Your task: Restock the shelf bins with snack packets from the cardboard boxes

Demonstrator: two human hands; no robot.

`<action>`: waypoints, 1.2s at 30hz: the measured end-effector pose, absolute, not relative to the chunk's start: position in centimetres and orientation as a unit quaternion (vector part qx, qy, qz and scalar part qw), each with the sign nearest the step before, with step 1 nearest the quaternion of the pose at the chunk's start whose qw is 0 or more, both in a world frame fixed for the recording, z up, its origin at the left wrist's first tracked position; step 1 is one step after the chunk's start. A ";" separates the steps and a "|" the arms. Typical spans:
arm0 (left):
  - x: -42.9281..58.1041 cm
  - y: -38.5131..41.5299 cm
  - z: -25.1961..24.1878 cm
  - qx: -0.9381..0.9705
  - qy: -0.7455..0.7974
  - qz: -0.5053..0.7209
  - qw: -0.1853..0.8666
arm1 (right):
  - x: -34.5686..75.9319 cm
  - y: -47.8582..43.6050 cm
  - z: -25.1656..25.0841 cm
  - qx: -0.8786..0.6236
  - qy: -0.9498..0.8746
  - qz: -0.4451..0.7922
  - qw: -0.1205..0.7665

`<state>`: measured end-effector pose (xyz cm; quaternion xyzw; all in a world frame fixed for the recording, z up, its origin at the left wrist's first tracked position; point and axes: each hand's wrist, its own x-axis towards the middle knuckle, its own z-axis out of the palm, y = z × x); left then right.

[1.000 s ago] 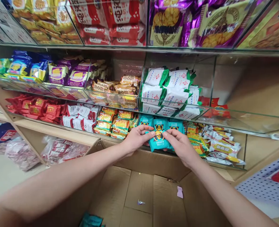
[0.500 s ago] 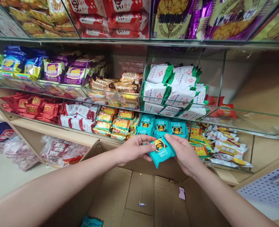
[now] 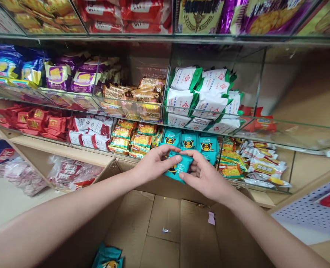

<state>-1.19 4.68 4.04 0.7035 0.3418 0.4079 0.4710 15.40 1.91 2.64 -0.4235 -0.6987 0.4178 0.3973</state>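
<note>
Between both hands, above the far edge of a cardboard box, is a small teal snack packet with a dark round emblem. My left hand pinches it from the left, thumb across its front. From the right, my right hand grips its edge with thumb and fingers. Right behind the hands, similar teal packets stand in a lower shelf compartment. More teal packets lie at the near left of the box floor.
The open cardboard box lies below my arms, with a pink paper scrap inside. Glass-fronted shelves hold white-green packets, orange packets and red packets. Bagged goods fill a cubby lower left. A perforated panel stands at right.
The held packet has moved left and turned, and my right hand's fingers have shifted onto its right side. The view has tilted down slightly, showing more of the teal packets in the box.
</note>
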 end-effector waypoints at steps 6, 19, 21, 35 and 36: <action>-0.7 5.5 4.3 0.666 0.363 0.471 0.450 | 16.5 3.1 3.5 -0.450 -0.609 0.380 0.531; -1.6 7.7 3.3 0.909 0.294 0.289 -0.065 | 21.8 5.5 3.5 -0.580 -0.663 -0.032 0.471; -1.1 7.6 4.0 0.915 0.300 0.252 -0.096 | 21.8 5.4 3.7 -0.589 -0.670 -0.065 0.447; 3.3 8.0 4.5 0.916 0.333 0.166 -0.152 | 22.3 4.9 3.8 -0.642 -0.662 -0.133 0.363; 3.4 7.9 4.5 0.917 0.329 0.174 -0.144 | 22.2 4.8 4.0 -0.642 -0.655 -0.121 0.380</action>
